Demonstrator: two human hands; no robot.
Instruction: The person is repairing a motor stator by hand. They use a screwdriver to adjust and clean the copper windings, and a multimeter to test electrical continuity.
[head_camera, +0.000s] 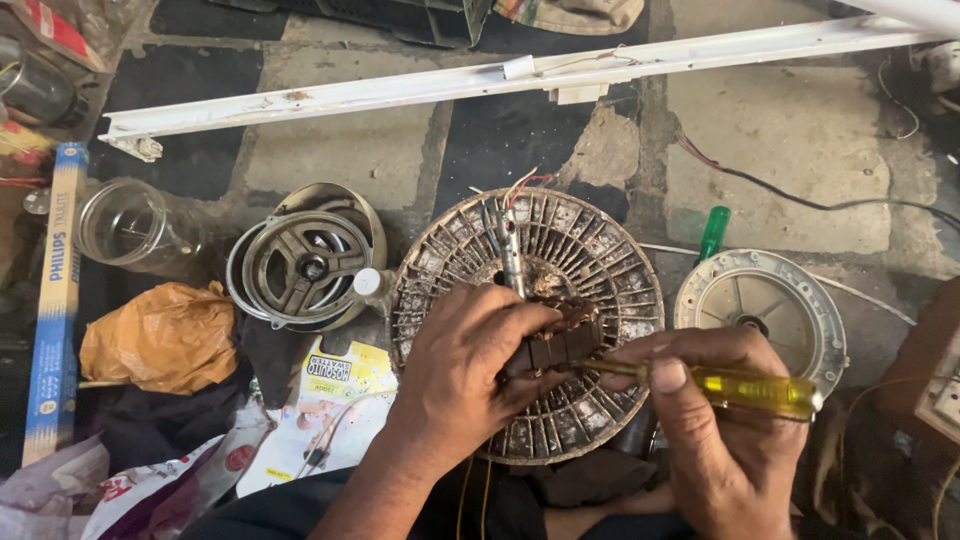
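Note:
A round, dirty metal fan motor housing (610, 262) with slotted ribs lies on the floor in the middle of the head view. A shaft (511, 250) and thin coloured wires stick up from it. My left hand (462, 375) grips the dark stator core (560, 345) at its centre. My right hand (715, 430) holds a screwdriver with a yellow transparent handle (760, 390), its tip pressed against the stator core.
A round pale motor cover (790, 300) lies to the right, a green-handled tool (713, 232) behind it. Left are a metal ring cover (305, 262), a clear jar (135, 228), an orange bag (160, 338), a long tube box (55, 300). A white tube fitting (500, 80) crosses the back.

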